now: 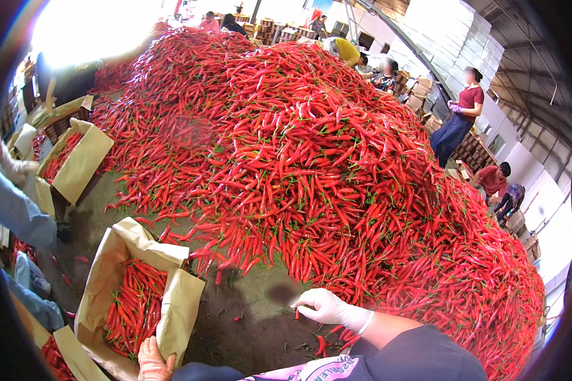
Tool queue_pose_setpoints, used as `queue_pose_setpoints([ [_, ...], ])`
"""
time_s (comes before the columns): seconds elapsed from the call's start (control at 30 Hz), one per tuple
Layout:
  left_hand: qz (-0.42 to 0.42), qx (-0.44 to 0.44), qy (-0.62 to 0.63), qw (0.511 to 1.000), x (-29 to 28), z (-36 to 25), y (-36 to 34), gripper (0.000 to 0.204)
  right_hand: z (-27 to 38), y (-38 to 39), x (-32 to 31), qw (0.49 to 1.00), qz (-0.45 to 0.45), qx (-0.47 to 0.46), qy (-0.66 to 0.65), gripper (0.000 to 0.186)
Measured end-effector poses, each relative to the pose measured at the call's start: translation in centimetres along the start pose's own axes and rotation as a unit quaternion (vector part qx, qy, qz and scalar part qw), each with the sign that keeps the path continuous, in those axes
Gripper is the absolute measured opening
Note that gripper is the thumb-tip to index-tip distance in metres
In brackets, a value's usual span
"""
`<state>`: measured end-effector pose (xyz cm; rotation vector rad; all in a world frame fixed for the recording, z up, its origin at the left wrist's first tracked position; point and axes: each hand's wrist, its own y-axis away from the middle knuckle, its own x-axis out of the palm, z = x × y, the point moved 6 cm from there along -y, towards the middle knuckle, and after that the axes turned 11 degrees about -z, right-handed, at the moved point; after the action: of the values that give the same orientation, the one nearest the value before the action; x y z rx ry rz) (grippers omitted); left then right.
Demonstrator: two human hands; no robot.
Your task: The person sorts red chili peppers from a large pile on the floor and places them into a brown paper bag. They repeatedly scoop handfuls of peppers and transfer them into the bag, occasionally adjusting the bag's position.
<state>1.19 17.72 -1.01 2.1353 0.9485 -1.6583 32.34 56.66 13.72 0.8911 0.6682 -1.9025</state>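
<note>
A box lined with brown paper [183, 311] stands in front of me at the left, partly filled with red chili peppers [136, 305]. My left hand [155, 362], in a thin glove, grips the near edge of this box; its lower part is cut off by the picture's rim. Over the floor to the right, my right hand [327, 308] wears a white glove. Its fingers are pinched together, and a small red bit shows just below the fingertips; I cannot make out whether it is held. A large heap of red chilies [337, 190] rises beyond both hands.
Another paper-lined box of chilies [86, 162] stands farther left, near a person's blue sleeve [22, 209]. Scattered chilies and stems lie on the dark floor [235, 336]. Several people work around the heap; one in a red shirt [469, 98] stands at the right. Stacked crates [473, 152] line the back.
</note>
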Motion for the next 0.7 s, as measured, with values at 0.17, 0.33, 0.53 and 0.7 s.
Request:
queue_pose_setpoints([
  [0.17, -0.022, -0.012, -0.009, 1.0, 0.7, -0.1, 0.0, 0.093, 0.2, 0.0, 1.0, 1.0, 0.014, -0.013, -0.001, 0.022],
  [0.33, -0.054, 0.002, -0.022, 0.998, 0.1, 1.0, 0.9, 0.092, 1.0, -1.3, 1.9, 0.999, 0.012, -0.044, -0.009, 0.022],
  [0.53, -0.057, 0.016, -0.001, 0.998, 0.9, -0.6, -0.3, 0.089, 0.7, -0.7, 0.8, 1.0, 0.027, -0.007, 0.0, 0.022],
  [0.7, -0.071, 0.015, 0.001, 0.997, 0.1, -0.5, -0.1, 0.086, 0.7, -1.1, 1.2, 0.999, 0.022, -0.018, -0.016, 0.022],
])
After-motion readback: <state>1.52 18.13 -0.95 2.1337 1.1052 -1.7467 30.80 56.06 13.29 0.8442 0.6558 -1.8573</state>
